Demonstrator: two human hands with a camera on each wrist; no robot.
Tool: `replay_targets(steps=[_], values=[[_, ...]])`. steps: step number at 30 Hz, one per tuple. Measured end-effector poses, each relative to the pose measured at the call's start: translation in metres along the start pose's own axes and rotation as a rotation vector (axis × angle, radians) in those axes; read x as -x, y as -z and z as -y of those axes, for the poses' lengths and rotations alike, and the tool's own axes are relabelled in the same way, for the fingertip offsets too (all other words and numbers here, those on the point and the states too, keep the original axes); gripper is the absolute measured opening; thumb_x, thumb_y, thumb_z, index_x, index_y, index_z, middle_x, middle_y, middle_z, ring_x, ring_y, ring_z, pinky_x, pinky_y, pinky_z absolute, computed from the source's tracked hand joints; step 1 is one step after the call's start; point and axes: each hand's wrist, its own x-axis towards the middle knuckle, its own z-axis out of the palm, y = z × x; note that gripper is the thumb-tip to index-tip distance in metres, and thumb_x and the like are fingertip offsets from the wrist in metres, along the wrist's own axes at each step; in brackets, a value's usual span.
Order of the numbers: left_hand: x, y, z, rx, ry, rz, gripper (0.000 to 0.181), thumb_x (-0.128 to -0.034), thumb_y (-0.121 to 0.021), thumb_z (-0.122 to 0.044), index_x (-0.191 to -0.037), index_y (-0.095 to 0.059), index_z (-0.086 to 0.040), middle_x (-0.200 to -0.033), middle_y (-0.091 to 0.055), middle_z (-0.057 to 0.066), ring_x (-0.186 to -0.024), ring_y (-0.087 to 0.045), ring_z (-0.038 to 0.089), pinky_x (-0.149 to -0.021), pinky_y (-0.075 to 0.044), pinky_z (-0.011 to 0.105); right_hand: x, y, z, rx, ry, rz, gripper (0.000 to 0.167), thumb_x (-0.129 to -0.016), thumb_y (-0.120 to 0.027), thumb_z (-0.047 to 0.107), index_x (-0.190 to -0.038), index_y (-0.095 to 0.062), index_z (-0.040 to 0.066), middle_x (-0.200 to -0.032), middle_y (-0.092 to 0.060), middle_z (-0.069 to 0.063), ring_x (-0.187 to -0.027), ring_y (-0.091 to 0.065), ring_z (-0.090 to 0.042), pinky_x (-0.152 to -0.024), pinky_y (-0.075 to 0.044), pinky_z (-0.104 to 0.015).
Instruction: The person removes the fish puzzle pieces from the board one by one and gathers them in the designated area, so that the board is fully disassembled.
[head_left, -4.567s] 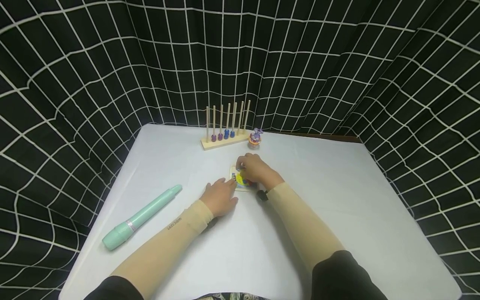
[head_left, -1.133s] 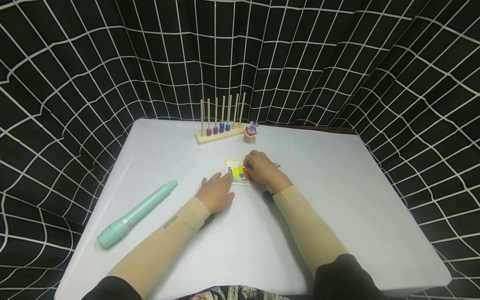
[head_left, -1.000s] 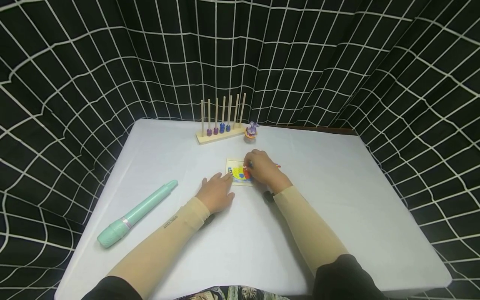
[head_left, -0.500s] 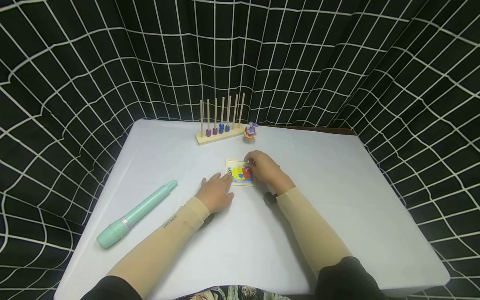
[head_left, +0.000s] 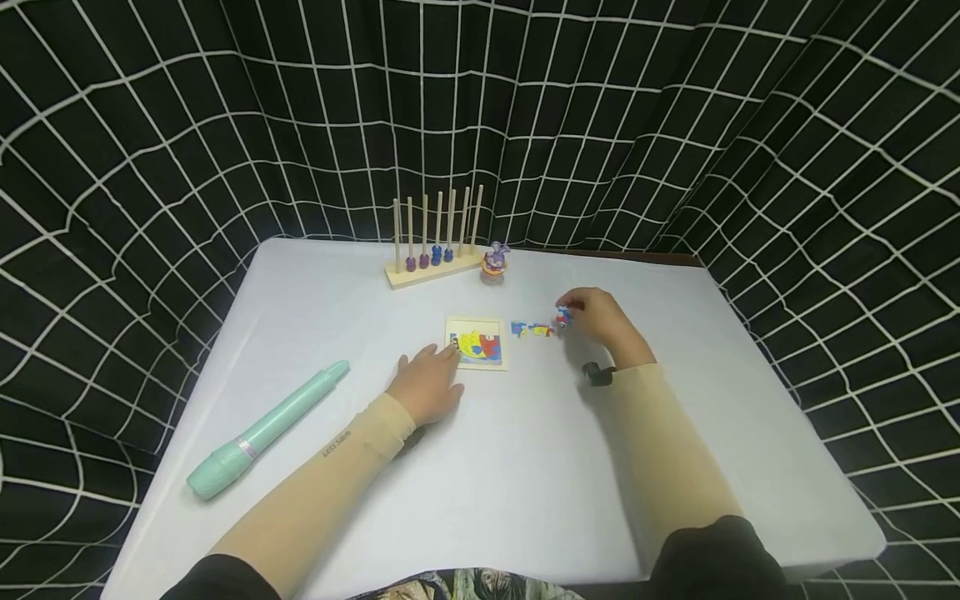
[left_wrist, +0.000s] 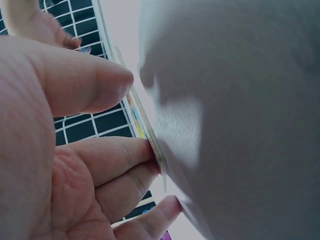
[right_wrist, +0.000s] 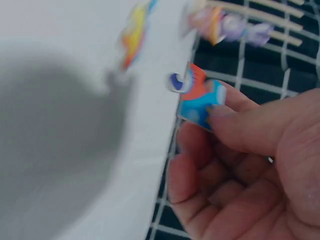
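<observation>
My left hand (head_left: 426, 385) lies flat with spread fingers, its fingertips on the lower left corner of a small framed puzzle board (head_left: 477, 319) showing a yellow and red picture. The board's edge (left_wrist: 145, 120) shows under the fingertips in the left wrist view. To the right of the board, my right hand (head_left: 603, 321) pinches a blue and red puzzle piece (right_wrist: 200, 102) between thumb and fingers, above the table. Loose pieces, one blue (head_left: 519, 328) and one yellow and red (head_left: 540, 330), lie between the board and my right hand.
A wooden peg stand (head_left: 435, 271) with purple and blue beads is at the back, beside a small purple figurine (head_left: 494, 260). A mint-green microphone-shaped object (head_left: 270, 425) lies at the left. A black grid-patterned cloth surrounds the table.
My right hand has moved right, off the board, and now holds the blue and red piece. The loose pieces and the board's right side are uncovered. My left hand stays on the board.
</observation>
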Motion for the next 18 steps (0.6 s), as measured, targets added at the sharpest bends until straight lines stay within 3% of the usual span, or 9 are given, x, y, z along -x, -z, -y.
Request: replay_targets(steps=[5,18], values=[[-0.003,-0.004,0.002,-0.006,0.006,0.011,0.064,-0.1103,-0.061,-0.038,-0.165,-0.047,-0.008,-0.175,-0.041,0.009,-0.164,-0.034,0.041,-0.124,-0.028,0.079,-0.002,-0.003,-0.026,0.042,-0.097,0.085,0.030,-0.110,-0.052,0.005,-0.131,-0.074,0.002,-0.139,-0.068,-0.023,-0.129,-0.058,-0.038,-0.120,-0.046,-0.057],[-0.001,-0.001,0.002,0.008,0.003,0.006,0.063,-0.1101,-0.061,-0.037,-0.164,-0.049,-0.006,-0.175,-0.042,0.010,-0.164,-0.035,0.041,-0.124,-0.029,0.080,-0.010,-0.015,-0.033,-0.034,-0.192,0.054,0.022,-0.111,-0.055,0.008,-0.120,-0.075,0.003,-0.124,-0.069,-0.019,-0.114,-0.059,-0.033,-0.108,-0.052,-0.051]])
